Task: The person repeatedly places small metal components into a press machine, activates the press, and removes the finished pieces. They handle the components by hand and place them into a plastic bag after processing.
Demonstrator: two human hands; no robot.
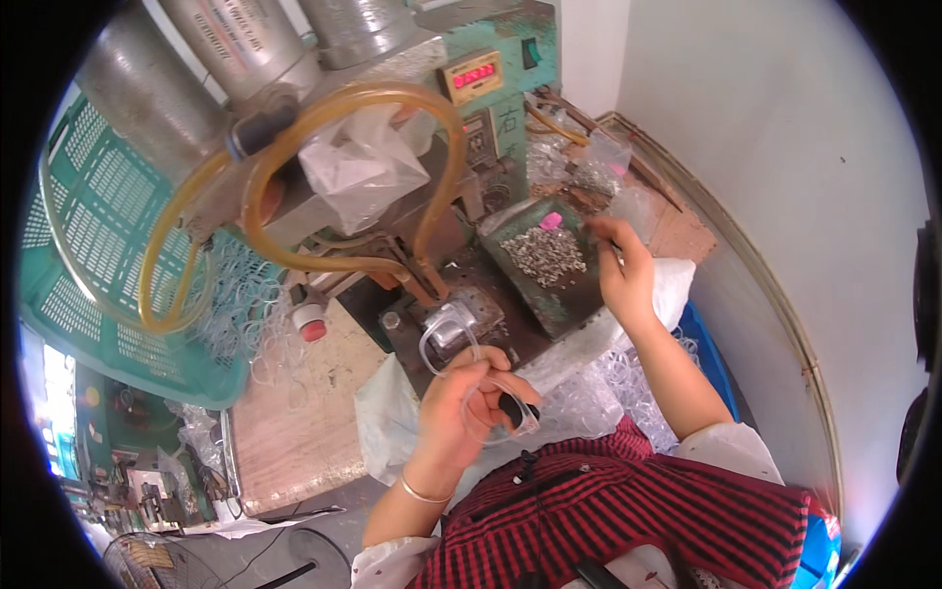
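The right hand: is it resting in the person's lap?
No. The right hand reaches out over the green tray holding small metal parts.

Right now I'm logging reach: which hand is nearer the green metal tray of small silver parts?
Right hand touches the green metal tray's edge; left hand is below, apart.

Single head-worn fisheye view, looking steeply down and forward from above the worker's chest. Close range: left hand (461,407) at 6 o'clock, right hand (623,275) toward 2 o'clock, both near the lens. Green machine (500,79) at 12 o'clock, green crate (88,245) at 9 o'clock, white wall (785,167) at 3 o'clock. Straight edges bent near the rim, corners black. No second view for overlap.
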